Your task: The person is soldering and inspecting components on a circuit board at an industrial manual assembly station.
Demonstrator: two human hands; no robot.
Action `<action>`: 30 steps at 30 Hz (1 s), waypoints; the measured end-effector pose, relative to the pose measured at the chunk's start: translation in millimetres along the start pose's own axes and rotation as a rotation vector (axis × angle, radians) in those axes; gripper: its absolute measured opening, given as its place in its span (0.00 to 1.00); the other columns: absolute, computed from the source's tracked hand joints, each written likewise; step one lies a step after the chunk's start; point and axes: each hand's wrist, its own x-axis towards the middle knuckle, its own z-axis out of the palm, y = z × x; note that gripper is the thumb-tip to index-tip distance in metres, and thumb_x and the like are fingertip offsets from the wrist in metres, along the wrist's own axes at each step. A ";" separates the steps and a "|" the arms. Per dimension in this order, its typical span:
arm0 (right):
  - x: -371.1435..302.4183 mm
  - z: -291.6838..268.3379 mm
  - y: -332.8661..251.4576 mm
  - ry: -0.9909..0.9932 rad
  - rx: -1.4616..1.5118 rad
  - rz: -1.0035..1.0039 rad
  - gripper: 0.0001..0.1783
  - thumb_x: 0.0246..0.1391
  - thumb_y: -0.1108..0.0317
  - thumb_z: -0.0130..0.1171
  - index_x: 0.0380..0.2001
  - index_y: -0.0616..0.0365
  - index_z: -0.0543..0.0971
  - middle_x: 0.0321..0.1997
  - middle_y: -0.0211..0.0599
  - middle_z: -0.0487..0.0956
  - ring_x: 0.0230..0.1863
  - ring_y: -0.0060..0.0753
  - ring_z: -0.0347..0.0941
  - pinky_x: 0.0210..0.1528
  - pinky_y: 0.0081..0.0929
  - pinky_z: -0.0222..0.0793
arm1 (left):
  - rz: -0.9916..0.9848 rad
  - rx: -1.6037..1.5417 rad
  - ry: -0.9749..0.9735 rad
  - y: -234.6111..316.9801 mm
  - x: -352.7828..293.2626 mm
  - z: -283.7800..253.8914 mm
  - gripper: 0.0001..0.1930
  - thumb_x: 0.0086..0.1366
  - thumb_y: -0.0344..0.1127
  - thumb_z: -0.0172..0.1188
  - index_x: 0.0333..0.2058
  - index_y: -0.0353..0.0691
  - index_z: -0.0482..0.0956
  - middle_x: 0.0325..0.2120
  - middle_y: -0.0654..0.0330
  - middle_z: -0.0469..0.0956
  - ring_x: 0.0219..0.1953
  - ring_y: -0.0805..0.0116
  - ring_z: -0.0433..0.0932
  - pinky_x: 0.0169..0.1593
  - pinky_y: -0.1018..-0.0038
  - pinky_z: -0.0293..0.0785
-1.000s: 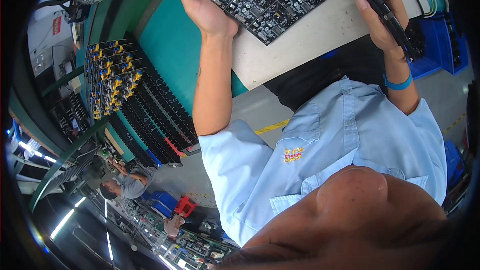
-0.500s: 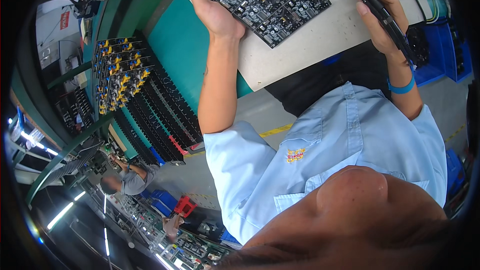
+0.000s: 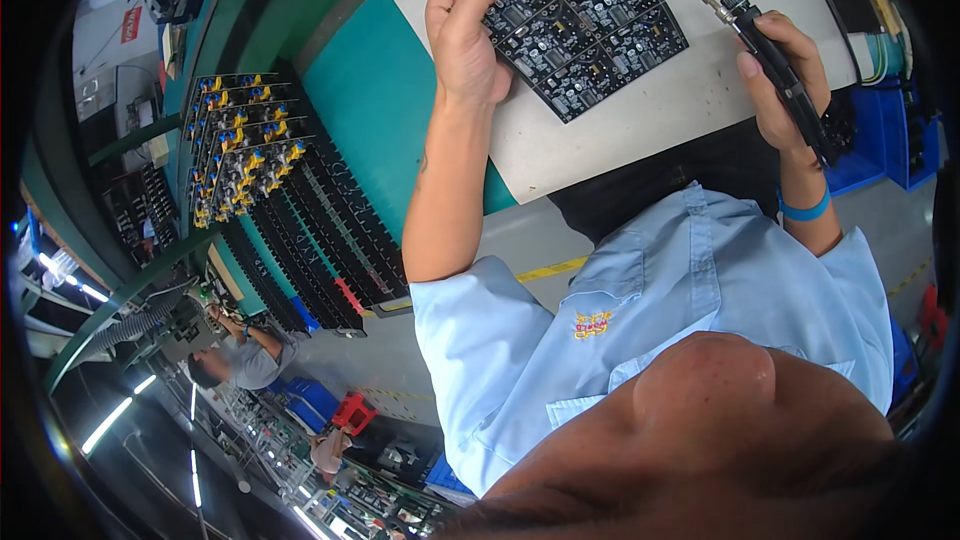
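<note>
My left hand (image 3: 466, 50) is closed on the left edge of a black panel of several joined circuit boards (image 3: 597, 30), thumb on its face. Small pale and yellow parts dot the panel, and its far edge runs out of the picture. The panel is above or on a pale grey mat (image 3: 560, 155); whether it touches is unclear. My right hand (image 3: 783, 90) grips a soldering iron (image 3: 770, 55) by its black handle. Its metal front and a thin curved tube point up and left, apart from the panel's right edge.
Left of the mat is a green bench top (image 3: 365, 80). A stack of boards with yellow and blue parts (image 3: 240, 145) stands beside black slotted racks (image 3: 315, 205). Blue bins (image 3: 880, 130) are at the right. A co-worker (image 3: 245, 360) sits farther off at lower left.
The panel and both hands now appear lower and farther right in the picture, and the surroundings have shifted slightly. More of the iron's metal front shows. Both grips stay on.
</note>
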 end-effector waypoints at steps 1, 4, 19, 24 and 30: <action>0.1 -0.4 -0.1 -0.001 -0.001 -0.006 0.24 0.51 0.80 0.65 0.53 0.63 0.74 0.50 0.46 0.79 0.42 0.34 0.78 0.48 0.22 0.73 | -0.011 0.031 0.008 -0.7 0.7 -1.8 0.23 0.61 0.24 0.54 0.56 0.37 0.67 0.48 0.48 0.79 0.44 0.59 0.79 0.49 0.69 0.76; -0.5 -1.2 0.3 -0.004 -0.003 -0.013 0.25 0.51 0.80 0.65 0.53 0.63 0.74 0.52 0.47 0.78 0.42 0.35 0.78 0.47 0.22 0.73 | -0.036 0.092 0.025 -1.4 1.3 -4.9 0.28 0.58 0.18 0.56 0.58 0.38 0.66 0.49 0.48 0.79 0.43 0.60 0.79 0.49 0.70 0.76; -2.1 2.2 -0.5 -0.002 0.001 0.002 0.23 0.50 0.79 0.65 0.51 0.64 0.76 0.48 0.48 0.78 0.41 0.36 0.77 0.46 0.23 0.73 | -0.108 0.244 0.077 4.2 -4.2 -2.4 0.28 0.58 0.19 0.57 0.58 0.39 0.67 0.45 0.50 0.79 0.39 0.62 0.80 0.44 0.72 0.78; -7.5 0.2 3.2 -0.017 -0.071 0.068 0.24 0.51 0.83 0.61 0.53 0.65 0.73 0.54 0.52 0.75 0.45 0.41 0.79 0.53 0.28 0.72 | -0.113 0.210 0.050 -0.1 3.0 -11.4 0.19 0.66 0.32 0.58 0.55 0.40 0.69 0.42 0.51 0.80 0.38 0.64 0.80 0.41 0.73 0.78; -7.3 5.8 1.9 -0.001 -0.059 0.029 0.23 0.51 0.83 0.61 0.52 0.66 0.73 0.54 0.52 0.75 0.44 0.42 0.80 0.52 0.28 0.73 | -0.184 -0.057 0.213 -7.7 10.5 -25.0 0.18 0.71 0.48 0.55 0.49 0.41 0.72 0.39 0.52 0.81 0.36 0.64 0.81 0.39 0.73 0.77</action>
